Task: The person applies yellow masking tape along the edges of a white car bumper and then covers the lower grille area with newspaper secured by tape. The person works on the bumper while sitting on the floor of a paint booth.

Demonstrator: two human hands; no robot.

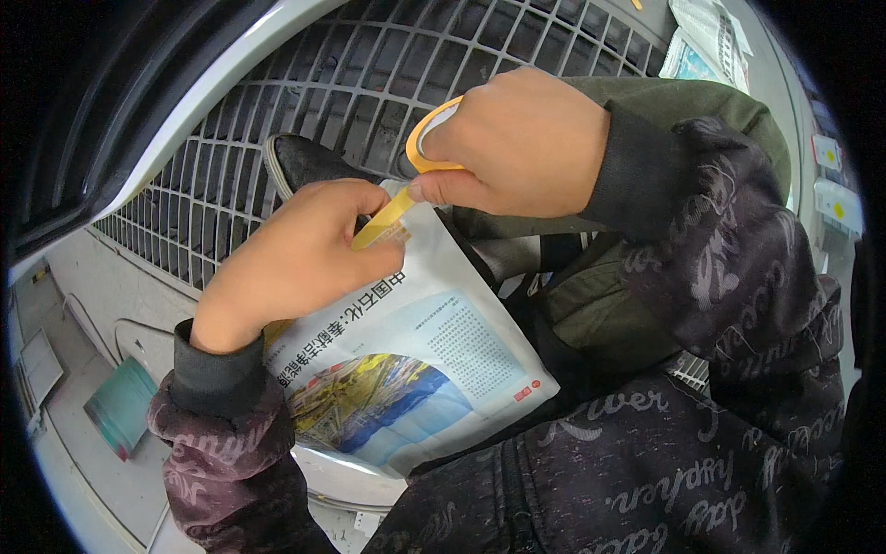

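My right hand [521,143] is closed round a roll of yellow masking tape [417,138], its thumb pressing on the strip that comes off it. The tape strip [386,219] runs down to the left, onto the upper edge of a newspaper sheet [434,332] with a colour picture and columns of print. My left hand [300,258] is closed at that edge, thumb and fingers pinching the paper and the end of the strip. Some of its fingertips are hidden. The newspaper lies slanted across my lap, its left side partly covered by my left hand and wrist.
Beyond my hands is a floor grating [388,65], with a dark shoe [314,164] on it. A black-and-white curved panel [138,111] fills the upper left. A green cylindrical container [122,408] is at the lower left. A crumpled printed package [706,46] lies at the upper right.
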